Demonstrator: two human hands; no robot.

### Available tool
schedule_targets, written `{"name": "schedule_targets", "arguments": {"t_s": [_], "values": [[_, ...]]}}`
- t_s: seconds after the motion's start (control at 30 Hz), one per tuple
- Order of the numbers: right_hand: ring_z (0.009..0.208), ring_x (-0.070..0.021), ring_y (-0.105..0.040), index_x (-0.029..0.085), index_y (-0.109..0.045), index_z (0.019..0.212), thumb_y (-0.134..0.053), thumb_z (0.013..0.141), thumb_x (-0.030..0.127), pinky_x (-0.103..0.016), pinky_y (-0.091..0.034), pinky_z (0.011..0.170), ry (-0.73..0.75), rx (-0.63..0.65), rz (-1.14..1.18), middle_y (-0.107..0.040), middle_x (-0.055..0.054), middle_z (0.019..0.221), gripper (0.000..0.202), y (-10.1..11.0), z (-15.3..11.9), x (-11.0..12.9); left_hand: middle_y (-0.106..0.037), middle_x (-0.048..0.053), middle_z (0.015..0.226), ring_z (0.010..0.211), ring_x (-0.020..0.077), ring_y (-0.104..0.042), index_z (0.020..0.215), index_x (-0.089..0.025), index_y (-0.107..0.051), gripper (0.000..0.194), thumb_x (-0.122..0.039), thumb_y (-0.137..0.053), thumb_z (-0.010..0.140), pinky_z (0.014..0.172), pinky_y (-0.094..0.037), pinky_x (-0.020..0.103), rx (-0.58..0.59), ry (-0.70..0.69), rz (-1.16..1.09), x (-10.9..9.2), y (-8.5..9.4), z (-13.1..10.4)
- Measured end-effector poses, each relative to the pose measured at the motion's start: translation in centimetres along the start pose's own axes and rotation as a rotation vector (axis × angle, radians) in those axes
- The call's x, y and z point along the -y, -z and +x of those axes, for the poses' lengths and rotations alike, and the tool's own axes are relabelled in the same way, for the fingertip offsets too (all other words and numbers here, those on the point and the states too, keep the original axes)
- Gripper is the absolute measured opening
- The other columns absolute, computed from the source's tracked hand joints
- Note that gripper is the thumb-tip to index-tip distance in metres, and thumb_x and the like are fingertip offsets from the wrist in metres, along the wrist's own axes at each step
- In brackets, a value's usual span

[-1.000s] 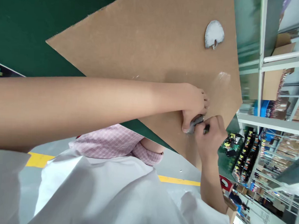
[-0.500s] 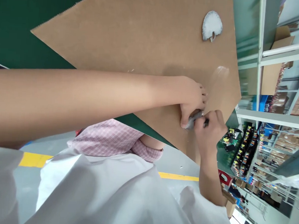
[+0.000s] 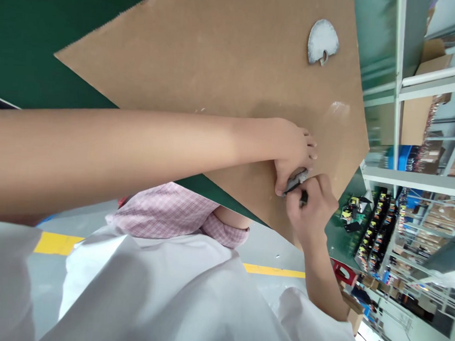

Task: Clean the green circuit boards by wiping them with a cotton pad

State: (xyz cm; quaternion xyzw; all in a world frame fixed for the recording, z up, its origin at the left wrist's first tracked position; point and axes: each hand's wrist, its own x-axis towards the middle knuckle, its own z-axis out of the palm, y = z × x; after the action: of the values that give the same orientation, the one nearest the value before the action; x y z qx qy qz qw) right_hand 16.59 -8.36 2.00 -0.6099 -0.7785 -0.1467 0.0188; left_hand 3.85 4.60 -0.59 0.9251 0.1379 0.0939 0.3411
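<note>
A brown cardboard sheet (image 3: 233, 54) lies on a green surface. My left hand (image 3: 293, 148) rests on the cardboard, its thumb and fingers closed round a small grey piece (image 3: 297, 180). Against that piece, my right hand (image 3: 311, 205) is closed on a dark, thin tool (image 3: 304, 197); most of the tool is hidden by the fingers. Farther up the sheet lies a rounded grey-white piece (image 3: 323, 40) with a small curled notch at its edge.
The green table (image 3: 24, 37) shows beyond the cardboard. White shelf frames (image 3: 432, 184) stand at the right, with cardboard boxes and a blue bin (image 3: 404, 158). Rows of small black and yellow parts (image 3: 373, 226) are at the lower right.
My right hand has shifted slightly left and down, with the dark tool in it. My left hand stays almost where it was, holding the grey piece.
</note>
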Motion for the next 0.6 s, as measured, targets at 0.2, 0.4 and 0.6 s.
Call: {"name": "schedule_targets", "arguments": {"t_s": [0.2, 0.4, 0.6], "values": [[0.055, -0.0132, -0.036, 0.020, -0.039, 0.063, -0.041, 0.074, 0.015, -0.027, -0.025, 0.049, -0.104, -0.047, -0.109, -0.040, 0.000, 0.067, 0.012, 0.01, 0.40, -0.30, -0.031, -0.008, 0.143, 0.137, 0.0224, -0.016, 0.128, -0.034, -0.041, 0.087, -0.066, -0.058, 0.049, 0.114, -0.014, 0.038, 0.200, -0.100, 0.315, -0.26, 0.47, -0.16], [0.055, -0.0127, -0.037, 0.021, -0.038, 0.062, -0.043, 0.073, 0.017, -0.026, -0.026, 0.049, -0.006, 0.002, -0.051, -0.040, 0.000, 0.067, 0.013, 0.01, 0.22, -0.26, -0.023, -0.008, 0.147, 0.138, 0.0234, -0.012, 0.132, -0.033, -0.037, 0.091, -0.068, -0.056, 0.050, 0.114, -0.011, 0.038, 0.233, -0.089, 0.340, -0.24, 0.49, -0.21], [0.058, -0.0130, -0.040, 0.021, -0.039, 0.064, -0.043, 0.074, 0.017, -0.025, -0.030, 0.052, -0.030, -0.005, 0.011, -0.042, 0.000, 0.070, 0.012, 0.14, 0.13, 0.18, -0.032, -0.011, 0.142, 0.137, 0.0227, -0.016, 0.126, -0.035, -0.043, 0.082, -0.059, -0.060, 0.050, 0.114, -0.015, 0.037, 0.195, -0.100, 0.315, -0.34, 0.55, -0.25]]}}
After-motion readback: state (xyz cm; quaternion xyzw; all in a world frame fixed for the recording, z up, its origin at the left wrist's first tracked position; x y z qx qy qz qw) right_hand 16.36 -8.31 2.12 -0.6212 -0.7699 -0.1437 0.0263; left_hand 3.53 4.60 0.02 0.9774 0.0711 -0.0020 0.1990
